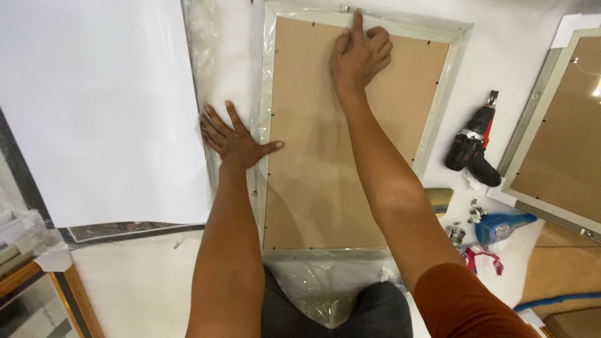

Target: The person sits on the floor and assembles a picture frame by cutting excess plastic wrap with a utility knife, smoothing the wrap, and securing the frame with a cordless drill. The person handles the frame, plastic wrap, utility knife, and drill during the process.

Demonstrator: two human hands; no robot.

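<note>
Kneeling at the near edge of a white counter (144, 288), the person shows dark trouser legs at the bottom of the view, with crumpled clear plastic wrap (325, 294) lying between the knees and the picture frame (438, 106). The frame lies face down, its brown backing board (313, 181) upward, bordered by a silver moulding under loose plastic film. The left hand (233, 139) rests flat on the frame's left rail, fingers spread wide over the film and the thumb lying on the board; it grips nothing. Further off, the right hand (360, 55) reaches to the far rail, forefinger stretched straight and pressing at the top edge, the other fingers curled loosely against the board, holding nothing that can be seen. To the right of the frame lie a blue spray bottle (501, 226), small metal clips (466, 224) and a red and black cordless drill (471, 145). A second frame (566, 138), also back up, sits at the right edge. A large white sheet (100, 106) covers the left side.
</note>
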